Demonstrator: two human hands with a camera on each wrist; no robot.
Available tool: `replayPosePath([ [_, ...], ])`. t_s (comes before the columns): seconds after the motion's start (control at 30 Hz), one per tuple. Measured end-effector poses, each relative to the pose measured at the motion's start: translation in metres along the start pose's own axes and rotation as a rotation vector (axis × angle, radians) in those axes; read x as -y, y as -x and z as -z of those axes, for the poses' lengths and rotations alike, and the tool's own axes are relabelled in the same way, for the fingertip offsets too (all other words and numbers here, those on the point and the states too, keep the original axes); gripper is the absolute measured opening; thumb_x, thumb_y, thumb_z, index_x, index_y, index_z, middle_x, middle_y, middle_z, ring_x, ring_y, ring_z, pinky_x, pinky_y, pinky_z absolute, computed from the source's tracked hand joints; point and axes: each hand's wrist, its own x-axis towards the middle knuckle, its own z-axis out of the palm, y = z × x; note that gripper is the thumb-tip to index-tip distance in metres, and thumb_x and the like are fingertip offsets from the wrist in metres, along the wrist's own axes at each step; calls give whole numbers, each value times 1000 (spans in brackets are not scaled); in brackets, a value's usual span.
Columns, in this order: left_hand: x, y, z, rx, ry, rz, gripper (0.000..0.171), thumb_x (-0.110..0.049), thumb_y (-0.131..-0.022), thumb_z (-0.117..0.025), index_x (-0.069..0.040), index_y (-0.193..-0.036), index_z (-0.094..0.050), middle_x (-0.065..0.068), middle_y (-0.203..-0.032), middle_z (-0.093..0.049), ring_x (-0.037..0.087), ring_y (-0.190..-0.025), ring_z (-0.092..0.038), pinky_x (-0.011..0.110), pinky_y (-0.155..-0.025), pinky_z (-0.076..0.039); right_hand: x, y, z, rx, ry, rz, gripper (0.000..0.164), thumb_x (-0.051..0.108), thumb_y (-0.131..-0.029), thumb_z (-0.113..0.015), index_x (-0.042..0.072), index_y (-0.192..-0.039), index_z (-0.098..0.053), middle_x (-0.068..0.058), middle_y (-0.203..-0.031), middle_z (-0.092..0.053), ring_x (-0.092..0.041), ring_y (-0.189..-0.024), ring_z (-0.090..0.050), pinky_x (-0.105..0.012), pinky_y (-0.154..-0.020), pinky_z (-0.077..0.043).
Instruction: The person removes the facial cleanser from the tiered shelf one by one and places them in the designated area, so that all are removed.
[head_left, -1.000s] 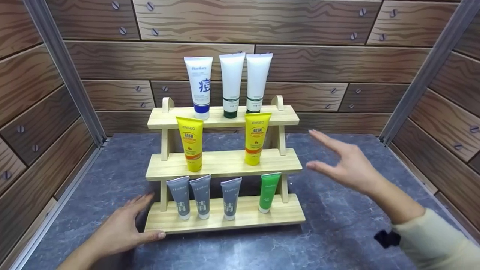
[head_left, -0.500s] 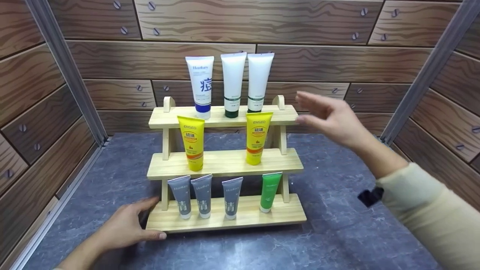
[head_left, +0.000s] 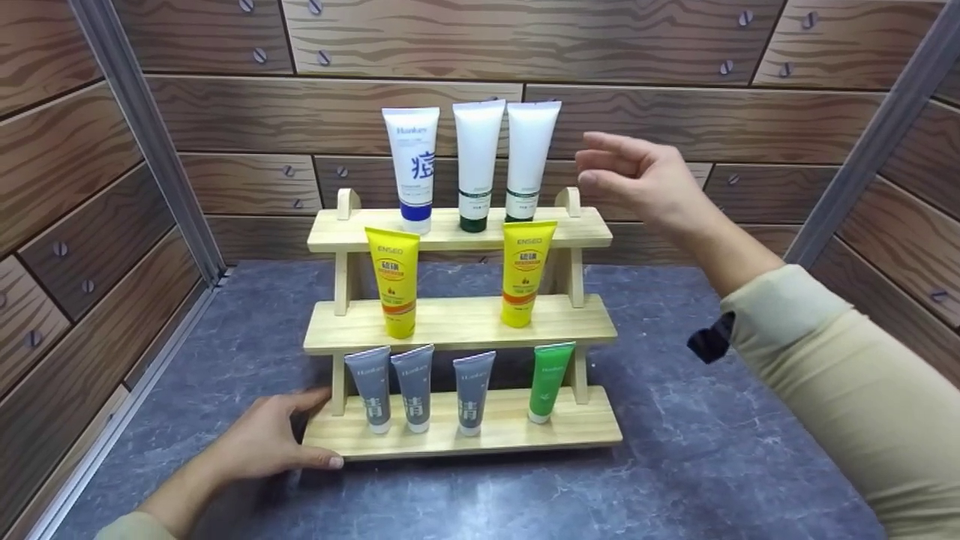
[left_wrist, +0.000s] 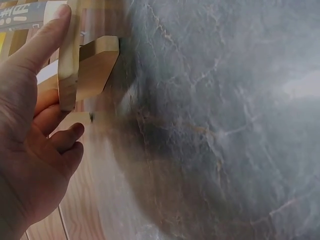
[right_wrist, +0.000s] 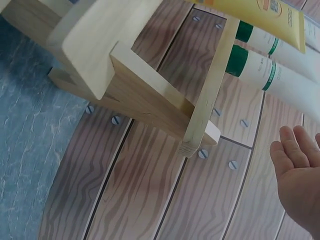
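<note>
While my left hand [head_left: 262, 441] grips the lower left of the wooden rack [head_left: 459, 320] on the desk [head_left: 525, 502], my right hand [head_left: 646, 178], fingers relaxed, hangs right of its green-capped tubes [head_left: 534, 154]. Yellow tubes [head_left: 529, 274] read "ENSEO"; the top-left tube [head_left: 412, 161], "Hankey".

From head: looking forward and down on whole wooden rack [head_left: 461, 323] from in front, mid-distance. From left wrist: close, rolled sideways over tabletop [left_wrist: 225, 125], catching rack end at 10 o'clock. From right wrist: close, tilted, facing plank wall [right_wrist: 145, 185]; sharing white tubes [right_wrist: 272, 75], 2 o'clock, with head.
</note>
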Motion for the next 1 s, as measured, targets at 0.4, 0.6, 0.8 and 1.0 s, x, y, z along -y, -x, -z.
replayPosePath([
  [0.4,1,-4,1,27,18,-30,104,-54,-69,-98,7,-144,-60,23,-141,-65,39,-134,-58,60,-114,-44,-2,-26,-6,-4,-80,-55,62,19,-98,-79,12,-155,-55,-17,-146,-64,-27,-131,-64,-30,-103,-57],
  [0.6,0,-3,2,37,11,-38,100,-51,-70,-98,7,-144,-61,26,-141,-64,41,-133,-59,61,-113,-44,-3,-40,-14,23,-125,-74,61,16,-98,-78,12,-155,-55,-16,-145,-64,-26,-128,-66,-34,-107,-54],
  [0.8,-1,-4,4,51,-16,-22,100,-52,-70,-97,5,-144,-61,27,-141,-63,43,-133,-59,61,-112,-45,-6,-54,-29,27,-275,-107,60,6,-96,-78,8,-152,-57,-19,-144,-65,-28,-124,-68,-35,-104,-57],
  [1.0,0,-5,2,53,-25,-5,100,-52,-70,-97,5,-144,-61,25,-141,-64,44,-132,-60,60,-112,-46,-8,-59,-41,36,-277,-135,56,12,-98,-78,10,-151,-60,-15,-143,-66,-30,-129,-65,-34,-103,-57],
])
